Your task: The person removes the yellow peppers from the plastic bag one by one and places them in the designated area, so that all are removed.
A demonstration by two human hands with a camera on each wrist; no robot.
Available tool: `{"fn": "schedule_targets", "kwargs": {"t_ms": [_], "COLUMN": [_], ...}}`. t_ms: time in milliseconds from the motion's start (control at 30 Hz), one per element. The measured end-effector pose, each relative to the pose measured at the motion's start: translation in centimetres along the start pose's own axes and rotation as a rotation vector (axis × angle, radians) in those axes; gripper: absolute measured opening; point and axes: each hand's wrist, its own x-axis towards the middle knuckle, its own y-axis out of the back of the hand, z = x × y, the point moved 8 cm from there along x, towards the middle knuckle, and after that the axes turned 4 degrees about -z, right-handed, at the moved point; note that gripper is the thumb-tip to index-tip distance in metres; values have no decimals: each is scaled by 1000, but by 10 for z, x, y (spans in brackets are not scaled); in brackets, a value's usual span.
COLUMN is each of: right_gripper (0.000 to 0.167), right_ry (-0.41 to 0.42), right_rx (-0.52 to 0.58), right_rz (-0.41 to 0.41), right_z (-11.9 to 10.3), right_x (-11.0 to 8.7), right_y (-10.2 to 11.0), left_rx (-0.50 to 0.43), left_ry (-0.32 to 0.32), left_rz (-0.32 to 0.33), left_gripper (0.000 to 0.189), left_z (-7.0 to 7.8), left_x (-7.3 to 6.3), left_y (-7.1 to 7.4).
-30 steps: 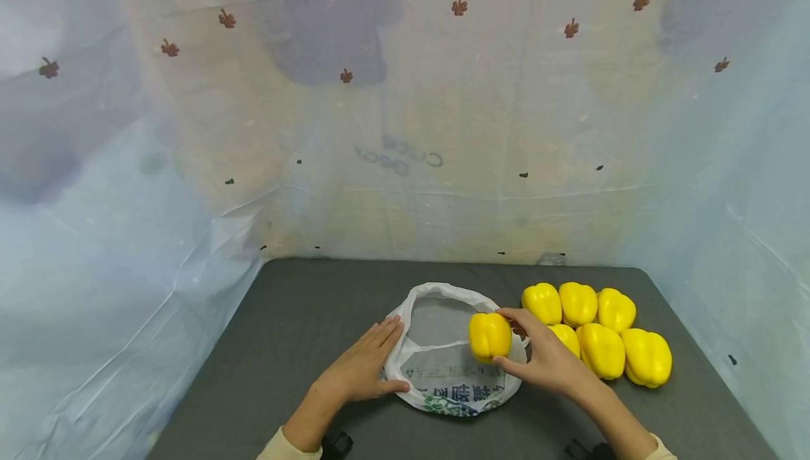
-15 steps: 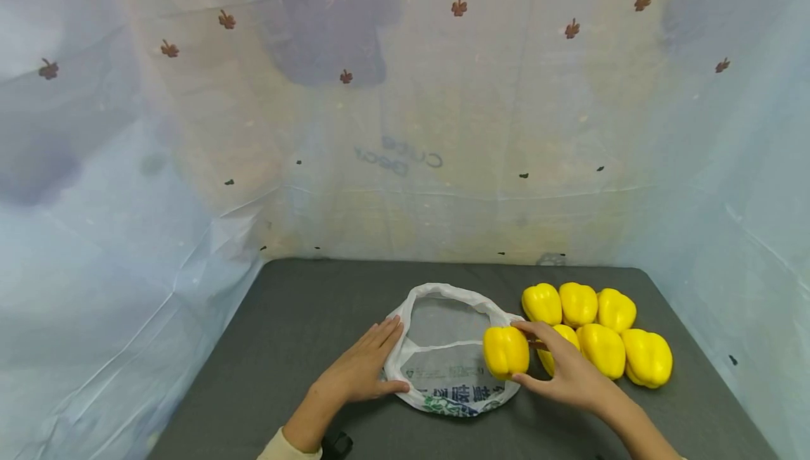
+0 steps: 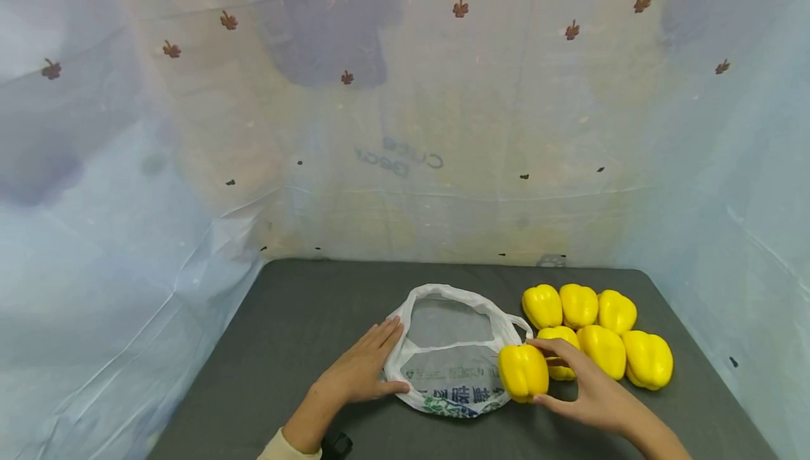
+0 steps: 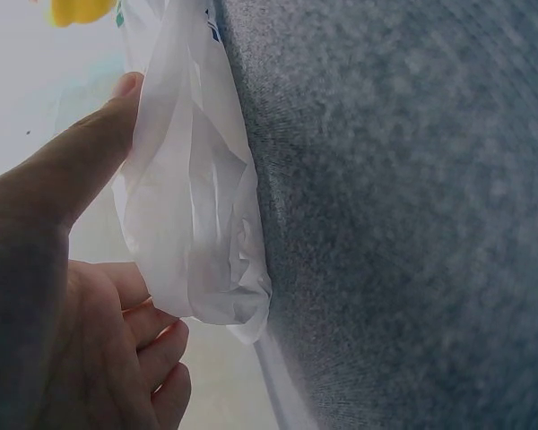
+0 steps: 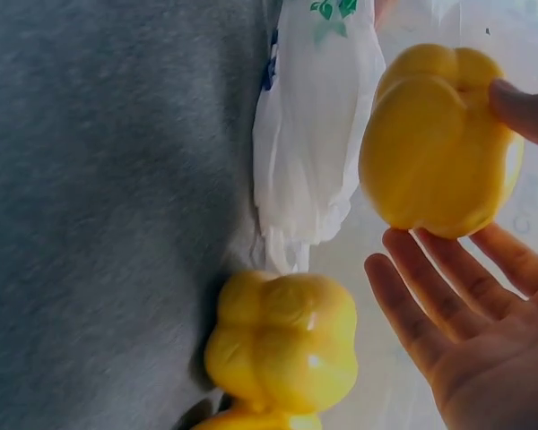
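My right hand [image 3: 588, 393] pinches a yellow bell pepper [image 3: 524, 373] between thumb and fingers, above the right rim of the plastic bag. In the right wrist view the held pepper [image 5: 435, 143] is off the table, thumb at one end and fingertips at the other. The white plastic bag [image 3: 443, 291] stands with its mouth spread wide, printed with blue characters and green leaves. My left hand [image 3: 357, 365] rests against its left rim with fingers extended. In the left wrist view the thumb and fingertips pass partly behind the plastic of the bag [image 4: 193, 197].
Several more yellow bell peppers [image 3: 601, 351] lie in two rows to the right of the bag, on a dark grey table [image 3: 304, 305]. A bag handle loop [image 3: 522, 325] sticks out toward them. A pale patterned sheet [image 3: 405, 221] hangs behind the table and at its sides.
My right hand has moved right and toward me with the bell pepper, from over the bag's mouth to its right rim. The left hand has stayed at the bag.
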Motion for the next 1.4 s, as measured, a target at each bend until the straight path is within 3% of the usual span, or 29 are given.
{"fn": "schedule_targets", "kwargs": {"t_ms": [267,533,800,1033,1400], "right_gripper": [73,72,69,67,70], "right_ry": [-50,-40,-114,-55,-91], "right_rx": [47,36,41,35,58], "right_rz": [-44,-44,-89,-88,-94], "right_z": [11,20,36,45,60], "right_x": [-17,-33,-47,-60,-71], "right_y": [1,3,7,7,7], "left_rx": [8,10,21,19,10], "left_ry": [21,33,27,27,26], "left_rz": [-21,-38,-27,-35,-34], "left_gripper": [108,108,109,109,108], "left_z": [-1,-4,-6,-7,-5], "left_x": [2,2,3,3,3], "left_y": [0,-3,-6,-6,-5]}}
